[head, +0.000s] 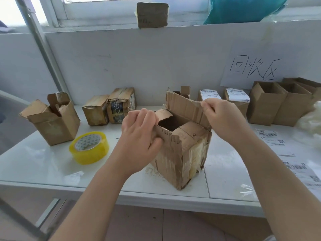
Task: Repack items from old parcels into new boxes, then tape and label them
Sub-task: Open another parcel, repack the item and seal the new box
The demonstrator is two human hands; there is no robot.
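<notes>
My left hand (139,134) grips near flap (167,134) of tattered brown cardboard box (182,157) | right hand (224,119) pinches upright far flap (185,106) | opening between them.

Bright daylight pours in through the window (121,7) along the top, washing the panes nearly white. The glossy white counter (43,159) carries soft sheen and faint shadows. The whole view is slightly soft, and straight lines bow toward the edges from the wide lens.
</notes>
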